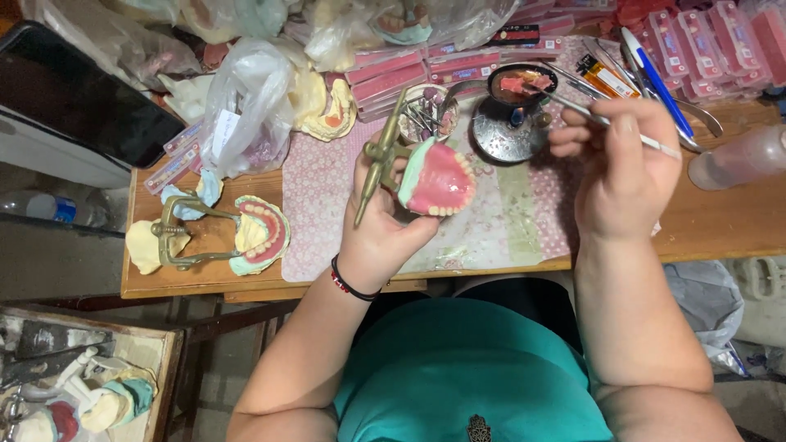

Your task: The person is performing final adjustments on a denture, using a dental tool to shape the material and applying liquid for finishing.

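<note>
I see the left hand (385, 221) clasping the denture model (438, 180) on its brass articulator (378, 160) above the surface (720, 225), while the right hand (622, 164) pinches a slim metal instrument (589, 115), long axis running up-left, tip at the small wax bowl (521, 84) behind the model.

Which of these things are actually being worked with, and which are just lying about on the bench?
In use:
- left hand holding the pink denture model on its brass frame
- right hand holding a thin metal tool
- small dish of pink wax at the tool's tip

Lying about:
- second denture model
- dark tablet
- plastic bags
- pink tooth trays
- blue pen
</note>
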